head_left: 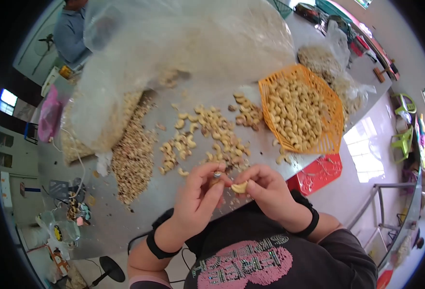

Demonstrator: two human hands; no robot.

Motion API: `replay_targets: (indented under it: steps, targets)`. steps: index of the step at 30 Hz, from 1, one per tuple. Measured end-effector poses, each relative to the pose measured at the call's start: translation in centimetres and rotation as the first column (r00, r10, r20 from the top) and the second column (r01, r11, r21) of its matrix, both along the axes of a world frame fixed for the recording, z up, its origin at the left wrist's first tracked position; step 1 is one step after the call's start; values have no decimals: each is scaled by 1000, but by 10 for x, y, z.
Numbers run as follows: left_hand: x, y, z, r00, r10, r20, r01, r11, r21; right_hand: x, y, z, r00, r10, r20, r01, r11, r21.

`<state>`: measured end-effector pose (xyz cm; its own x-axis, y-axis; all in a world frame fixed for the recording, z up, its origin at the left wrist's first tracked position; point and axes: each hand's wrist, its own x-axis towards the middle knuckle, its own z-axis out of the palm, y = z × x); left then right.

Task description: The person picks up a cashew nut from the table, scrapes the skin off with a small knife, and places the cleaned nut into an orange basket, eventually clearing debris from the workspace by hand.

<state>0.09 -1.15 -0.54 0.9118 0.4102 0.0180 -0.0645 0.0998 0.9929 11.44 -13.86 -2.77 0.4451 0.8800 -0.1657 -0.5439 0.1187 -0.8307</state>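
Close in front of my body, both hands are raised over the metal table [106,221]. A pale cashew nut [240,187] is pinched between the thumb and fingers of my right hand [270,192]. Just to its left, the curled fingers of my left hand [200,195] are pressed together, with a small shiny piece showing at them; what it is I cannot tell. Loose cashew nuts [222,130] lie scattered beyond my hands, some with brown skin on them. An orange plastic basket [335,132] heaped with peeled cashews stands to the right.
A heap of brown skin flakes and bits [133,166] spreads on the left. A large clear plastic bag [188,43] covers the far side. Another clear bag [337,43] sits behind the basket, above a red container [320,173]. A person [70,33] is at the far left.
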Motion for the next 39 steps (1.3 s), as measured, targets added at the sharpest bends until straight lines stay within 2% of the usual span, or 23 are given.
replay_targets:
  steps: [3, 7, 9, 13, 16, 22, 24, 31, 33, 39]
  targets:
    - [-6, 0, 0, 995, -80, -63, 90, 982, 168, 1, 1, 0, 988, 53, -148, -37, 993, 112]
    - [-8, -5, 6, 993, -73, -95, 89, 979, 182, 1, 2, 5, 969, 56, -240, -26, 991, 129]
    - [-11, -6, 7, 988, -68, -138, 101, 963, 249, 1, 2, 5, 979, 62, -194, -30, 986, 167]
    - [-10, -9, 6, 995, -51, -90, 72, 967, 245, 2, 0, 11, 996, 8, -93, 2, 995, 102]
    - [-11, -8, 7, 993, -83, -89, 99, 975, 197, 2, -1, 11, 996, -16, -84, 26, 993, 118]
    - [-10, -10, 5, 995, -21, -100, 43, 971, 234, 2, 0, 13, 991, -91, 93, 73, 981, 181]
    - [-7, -12, -5, 1000, 9, 16, -14, 946, 324, 2, 0, 11, 982, -109, 156, 76, 976, 205]
    - [-3, -16, -5, 998, 66, 24, -70, 919, 388, 2, -1, 9, 943, -178, 279, 113, 966, 234]
    - [-2, -18, -3, 988, 135, 69, -151, 850, 505, 1, -1, 8, 918, -211, 336, 127, 959, 255]
    - [-1, -20, 5, 986, 164, 20, -144, 792, 593, 1, -1, 5, 859, -256, 445, 130, 947, 293]
